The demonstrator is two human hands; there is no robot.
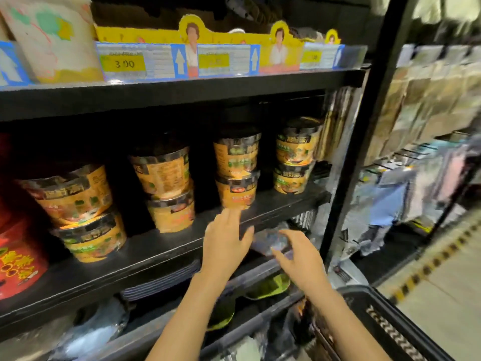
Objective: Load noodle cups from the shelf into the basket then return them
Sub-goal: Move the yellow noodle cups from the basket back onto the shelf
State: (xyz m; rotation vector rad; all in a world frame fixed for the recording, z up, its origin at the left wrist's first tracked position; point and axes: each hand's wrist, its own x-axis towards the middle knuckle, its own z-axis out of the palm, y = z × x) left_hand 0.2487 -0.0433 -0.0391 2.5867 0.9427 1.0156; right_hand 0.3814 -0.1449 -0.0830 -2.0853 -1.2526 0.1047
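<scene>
Orange noodle cups stand in stacks of two on the black middle shelf (161, 246): one stack at the left (78, 212), one beside it (166, 188), one in the middle (237, 170), one at the right (296, 157). My left hand (226, 241) reaches up with straight fingers, its fingertips just below the bottom cup of the middle stack. My right hand (299, 254) is lower and to the right, fingers spread and holding nothing. The black basket (385, 324) sits at the bottom right; its rim shows, its inside is mostly hidden.
Red packages (15, 251) fill the shelf's left end. Price tags (122, 62) and yellow display cards line the upper shelf. A black upright post (356, 142) bounds the shelf on the right. Lower shelves hold dark and green items. A striped floor line (437, 261) runs to the right.
</scene>
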